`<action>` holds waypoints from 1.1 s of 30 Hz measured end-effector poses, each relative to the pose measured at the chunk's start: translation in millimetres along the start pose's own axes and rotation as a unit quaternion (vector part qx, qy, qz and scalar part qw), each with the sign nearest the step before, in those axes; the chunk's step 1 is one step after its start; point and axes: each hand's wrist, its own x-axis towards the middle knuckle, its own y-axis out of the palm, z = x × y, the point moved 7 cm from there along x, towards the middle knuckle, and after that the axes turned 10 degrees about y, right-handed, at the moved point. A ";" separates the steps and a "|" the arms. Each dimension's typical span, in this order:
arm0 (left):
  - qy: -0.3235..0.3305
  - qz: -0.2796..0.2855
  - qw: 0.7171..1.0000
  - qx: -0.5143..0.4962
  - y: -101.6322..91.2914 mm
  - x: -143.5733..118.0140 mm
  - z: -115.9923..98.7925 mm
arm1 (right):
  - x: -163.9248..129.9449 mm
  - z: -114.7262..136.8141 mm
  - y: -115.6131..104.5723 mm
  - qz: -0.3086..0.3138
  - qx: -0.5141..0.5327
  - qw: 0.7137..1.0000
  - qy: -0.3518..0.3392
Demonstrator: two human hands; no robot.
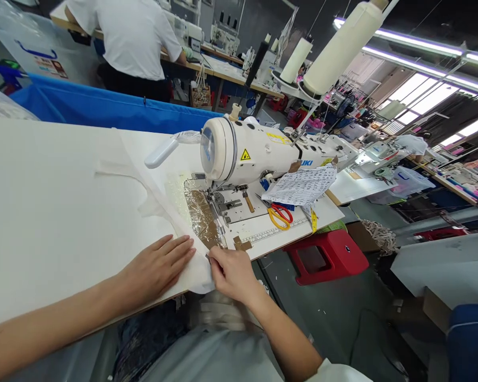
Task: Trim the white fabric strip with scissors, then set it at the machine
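Observation:
My left hand (pixel 157 267) lies flat, fingers spread, on a piece of white fabric (pixel 159 207) near the front edge of the sewing table (pixel 56 212). My right hand (pixel 231 271) pinches the fabric's near edge at the table's rim. The fabric runs from both hands up to the needle area of a white sewing machine (pixel 242 151). A shiny taped patch (pixel 201 215) on the table lies beside the fabric, just in front of the presser foot.
Scissors with yellow and red handles (pixel 279 216), a printed paper sheet (pixel 302 185) and a yellow tape lie right of the machine. A red stool (pixel 326 254) stands below. A person in white (pixel 131 37) works behind a blue bin (pixel 103 109). Thread cones (pixel 338 48) hang above.

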 end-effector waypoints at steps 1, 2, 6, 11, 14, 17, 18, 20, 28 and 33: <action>0.003 0.004 1.000 0.001 1.3 -1.3 1.3 | -0.2 -1.8 -0.1 0.000 0.003 1.000 0.005; 0.004 0.008 1.000 0.005 2.3 -2.8 3.7 | 1.5 -2.7 0.4 -0.001 0.005 1.000 0.010; -0.023 0.010 0.999 0.035 1.9 -8.1 22.1 | 21.7 4.6 5.5 -0.016 0.011 1.000 0.016; -0.018 0.013 1.000 -0.015 0.2 -6.7 22.4 | 38.6 14.9 9.0 -0.029 0.043 0.999 0.010; -0.018 0.017 0.999 -0.022 2.7 -6.2 16.3 | 37.9 12.5 10.3 -0.034 0.072 0.997 0.021; -0.021 0.012 0.999 -0.022 4.6 -6.2 14.1 | 36.9 11.8 11.9 -0.036 0.077 0.996 0.022; -0.021 0.011 0.999 -0.022 4.7 -6.1 14.1 | 37.3 12.4 12.2 -0.035 0.075 0.996 0.022; -0.023 0.010 0.999 -0.023 4.2 -5.9 14.7 | 39.3 14.5 12.2 -0.035 0.068 0.997 0.022; -0.036 0.016 0.999 -0.022 10.7 -9.1 16.9 | 29.7 15.5 6.8 -0.034 0.023 0.999 -0.019; -0.034 0.001 0.999 -0.007 13.1 -9.4 12.8 | 10.8 -9.6 1.6 -0.044 0.123 0.991 0.012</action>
